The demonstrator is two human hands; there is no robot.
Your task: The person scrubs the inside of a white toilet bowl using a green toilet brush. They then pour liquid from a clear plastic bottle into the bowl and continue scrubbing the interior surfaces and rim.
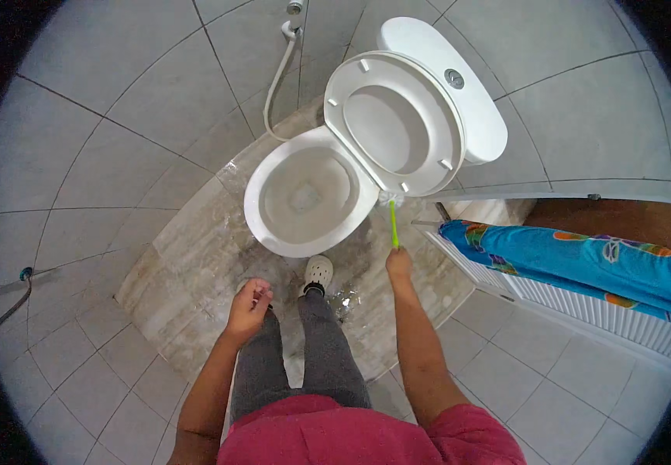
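My right hand (pixel 399 264) is closed around the green handle of a toilet brush (pixel 394 223). The brush's white head is beside the right rim of the white toilet bowl (pixel 256 203), just below the raised seat (pixel 337 116). Part of that head is hidden behind the toilet. In front of the bowl, above my left leg, my left hand (pixel 250 307) hangs with its fingers curled in and no object showing in them. Water lies in the bottom of the bowl.
The floor (pixel 196 256) is wet and brownish. A white hose sprayer (pixel 280 77) hangs on the wall at the bowl's left. On the right, a blue patterned cloth (pixel 568 260) hangs over a white louvred door (pixel 583 310). Another hose (pixel 12 308) is at far left.
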